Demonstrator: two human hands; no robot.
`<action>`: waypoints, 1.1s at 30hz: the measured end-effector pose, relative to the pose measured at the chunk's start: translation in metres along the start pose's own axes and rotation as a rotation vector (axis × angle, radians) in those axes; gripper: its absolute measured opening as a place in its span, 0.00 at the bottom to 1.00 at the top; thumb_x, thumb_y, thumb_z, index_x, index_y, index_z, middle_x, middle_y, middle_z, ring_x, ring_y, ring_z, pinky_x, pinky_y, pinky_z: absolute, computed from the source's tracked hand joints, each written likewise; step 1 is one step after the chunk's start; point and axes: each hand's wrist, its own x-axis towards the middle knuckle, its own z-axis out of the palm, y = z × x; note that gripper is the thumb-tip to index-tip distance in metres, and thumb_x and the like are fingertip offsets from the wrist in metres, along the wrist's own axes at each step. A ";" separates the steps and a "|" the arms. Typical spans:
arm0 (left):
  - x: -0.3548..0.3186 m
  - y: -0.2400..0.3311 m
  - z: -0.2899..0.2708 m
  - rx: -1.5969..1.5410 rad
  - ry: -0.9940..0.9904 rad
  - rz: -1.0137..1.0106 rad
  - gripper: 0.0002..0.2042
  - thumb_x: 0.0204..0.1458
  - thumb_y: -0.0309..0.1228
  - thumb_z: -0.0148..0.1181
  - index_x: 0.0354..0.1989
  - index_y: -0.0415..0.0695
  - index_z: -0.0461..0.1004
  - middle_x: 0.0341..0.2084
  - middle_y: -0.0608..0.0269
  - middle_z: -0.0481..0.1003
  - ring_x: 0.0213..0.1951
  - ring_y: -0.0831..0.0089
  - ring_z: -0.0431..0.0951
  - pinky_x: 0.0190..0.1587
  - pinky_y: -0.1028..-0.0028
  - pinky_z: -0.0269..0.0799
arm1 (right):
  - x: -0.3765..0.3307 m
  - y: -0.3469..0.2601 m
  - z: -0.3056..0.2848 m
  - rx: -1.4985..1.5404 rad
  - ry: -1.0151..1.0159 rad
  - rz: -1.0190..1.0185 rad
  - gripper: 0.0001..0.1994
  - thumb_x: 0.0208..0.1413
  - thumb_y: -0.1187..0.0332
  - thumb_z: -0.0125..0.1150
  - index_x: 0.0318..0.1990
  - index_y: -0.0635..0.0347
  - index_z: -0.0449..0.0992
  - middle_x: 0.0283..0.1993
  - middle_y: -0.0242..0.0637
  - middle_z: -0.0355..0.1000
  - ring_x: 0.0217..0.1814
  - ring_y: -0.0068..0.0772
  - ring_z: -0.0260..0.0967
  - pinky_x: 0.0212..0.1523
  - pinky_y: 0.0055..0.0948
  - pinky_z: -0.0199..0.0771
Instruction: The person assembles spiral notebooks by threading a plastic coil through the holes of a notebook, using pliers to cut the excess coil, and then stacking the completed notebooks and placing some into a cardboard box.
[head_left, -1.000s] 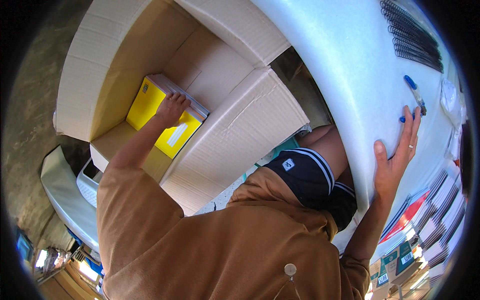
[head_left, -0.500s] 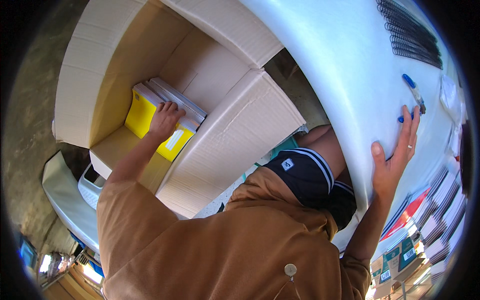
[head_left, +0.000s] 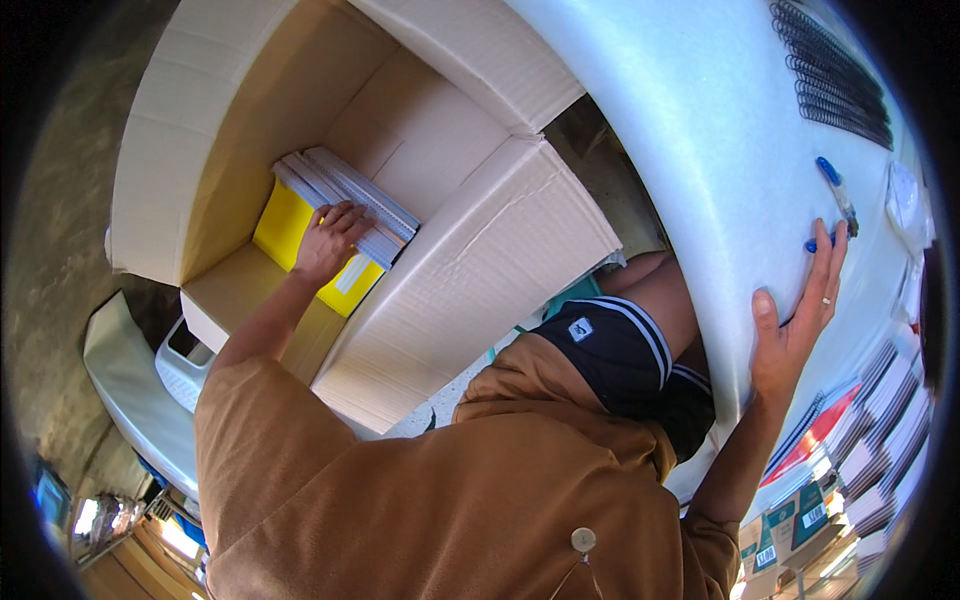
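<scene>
Inside a large open cardboard box (head_left: pixel 480 280), a row of spiral-bound notebooks (head_left: pixel 365 190) stands with a yellow cover (head_left: pixel 283 222) facing me. My left hand (head_left: pixel 335 240) reaches over the box's near side, fingers curled over the notebooks' upper edges and closed against them. The thumb side lies by the yellow cover, and part of the grip is hidden. My right hand (head_left: pixel 795 325) rests open on the pale table (head_left: pixel 660 110), fingers stretched and thumb apart. Just beyond its fingertips lies a blue-handled tool like pliers (head_left: pixel 838 190), partly covered by the fingers.
Several black spiral binding coils (head_left: pixel 835 75) lie at the table's far right. Stacks of papers or books (head_left: pixel 885 430) stand at the right rim, with printed cartons (head_left: pixel 790 530) below. A white plastic chair (head_left: pixel 185 370) is left of the box.
The notebooks' upper edges have shifted slightly under my left hand and sit closer together. The view has moved a little; my right hand stays resting on the table.
</scene>
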 end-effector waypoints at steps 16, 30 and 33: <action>0.076 -0.003 -0.007 0.088 -0.516 0.026 0.35 0.18 0.35 0.76 0.45 0.56 0.72 0.45 0.62 0.66 0.55 0.63 0.63 0.56 0.64 0.58 | -0.001 -0.003 -0.004 0.041 -0.011 0.036 0.40 0.45 0.39 0.51 0.62 0.56 0.57 0.68 0.50 0.45 0.69 0.50 0.45 0.65 0.54 0.32; 0.060 -0.003 0.001 0.220 -0.619 0.094 0.40 0.22 0.37 0.76 0.52 0.49 0.66 0.44 0.58 0.71 0.51 0.64 0.69 0.54 0.63 0.59 | -0.001 -0.002 -0.004 0.061 -0.016 0.032 0.39 0.44 0.41 0.55 0.63 0.51 0.57 0.69 0.46 0.45 0.71 0.49 0.40 0.64 0.59 0.28; 0.064 0.004 -0.017 0.239 -0.543 0.152 0.37 0.24 0.39 0.75 0.50 0.50 0.67 0.44 0.62 0.72 0.51 0.65 0.70 0.54 0.62 0.59 | -0.001 -0.001 -0.006 0.043 0.013 0.036 0.38 0.45 0.43 0.56 0.63 0.50 0.57 0.69 0.46 0.45 0.71 0.51 0.39 0.63 0.59 0.29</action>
